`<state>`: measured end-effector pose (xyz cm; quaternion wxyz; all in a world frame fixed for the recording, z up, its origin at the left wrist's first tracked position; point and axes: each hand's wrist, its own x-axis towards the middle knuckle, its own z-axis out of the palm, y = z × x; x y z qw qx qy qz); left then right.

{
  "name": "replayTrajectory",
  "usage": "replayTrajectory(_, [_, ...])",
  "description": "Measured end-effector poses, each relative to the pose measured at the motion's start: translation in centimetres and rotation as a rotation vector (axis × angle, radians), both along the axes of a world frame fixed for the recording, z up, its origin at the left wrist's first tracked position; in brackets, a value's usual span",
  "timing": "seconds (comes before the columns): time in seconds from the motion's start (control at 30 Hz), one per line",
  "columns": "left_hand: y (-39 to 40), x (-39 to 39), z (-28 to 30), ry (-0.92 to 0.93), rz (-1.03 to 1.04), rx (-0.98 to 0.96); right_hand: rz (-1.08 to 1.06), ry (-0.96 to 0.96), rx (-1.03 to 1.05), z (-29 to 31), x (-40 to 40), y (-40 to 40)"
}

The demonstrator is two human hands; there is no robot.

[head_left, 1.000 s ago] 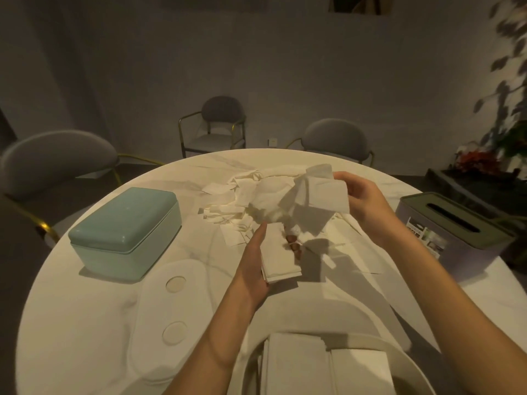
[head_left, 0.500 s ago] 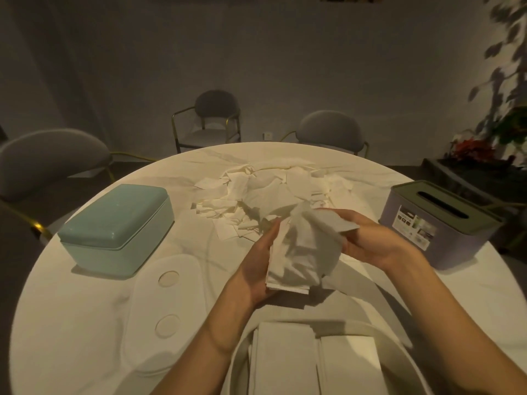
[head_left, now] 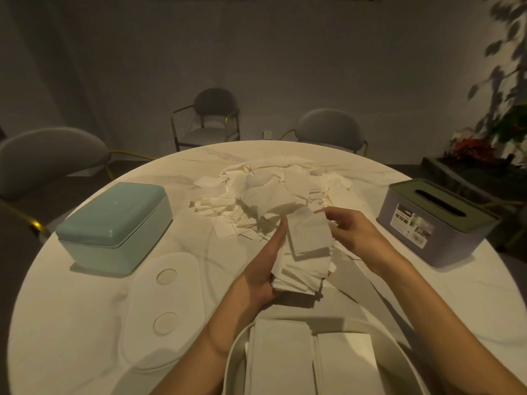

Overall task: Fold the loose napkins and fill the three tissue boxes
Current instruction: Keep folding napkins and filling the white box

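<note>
- At the middle of the round white table (head_left: pixel 71 323), the left hand (head_left: pixel 263 269) cradles a stack of folded napkins (head_left: pixel 303 269), fingers straight along its left edge and palm under it.
- The right hand (head_left: pixel 352 228) sits just right of the stack, fingers loosely curled; its fingertips seem to touch the top napkin's far corner, though a firm pinch is hard to make out.
- Beyond the hands lies the loose napkin pile (head_left: pixel 265 201), spread over the table's centre.
- A teal tissue box (head_left: pixel 114 223) stands lidded at the left; a grey box with a green slotted lid (head_left: pixel 436 220) stands at the right.
- At the near edge, an open white box (head_left: pixel 236 352) holds two rows of folded napkins (head_left: pixel 279 360).
- A white lid (head_left: pixel 162 315) lies flat beside it, to its left.
</note>
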<state>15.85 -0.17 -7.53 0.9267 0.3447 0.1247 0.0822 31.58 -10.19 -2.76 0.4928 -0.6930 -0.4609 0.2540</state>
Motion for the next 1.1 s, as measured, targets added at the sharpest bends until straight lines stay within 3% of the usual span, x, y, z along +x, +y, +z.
replayTrajectory(0.17, [-0.5,-0.3,0.6,-0.055,-0.11,-0.007,0.045,0.085,0.091,0.3,-0.3,-0.2])
replayTrajectory(0.37, [0.2,0.2,-0.6,-0.053,-0.097,0.025,0.131,-0.391,0.226,-0.4,0.0,-0.3])
replayTrajectory(0.47, [0.4,0.2,-0.8,-0.032,-0.044,-0.008,0.111,-0.456,0.302,-0.6,0.1,-0.1])
replayTrajectory(0.63, [0.8,0.2,-1.0,-0.017,-0.104,-0.018,-0.118,-0.214,0.37,0.0,-0.2,0.0])
replayTrajectory(0.8, [0.6,0.3,-1.0,-0.02,-0.138,-0.006,-0.184,0.0,0.413,0.7,-0.2,-0.4])
replayTrajectory(1.0, [1.0,0.4,-1.3,-0.001,-0.146,-0.039,-0.135,0.223,0.378,1.6,-0.2,-0.5])
replayTrajectory(1.1, [1.2,0.1,-1.2,0.017,-0.007,-0.046,-0.085,0.178,0.315,1.8,-0.4,-1.0])
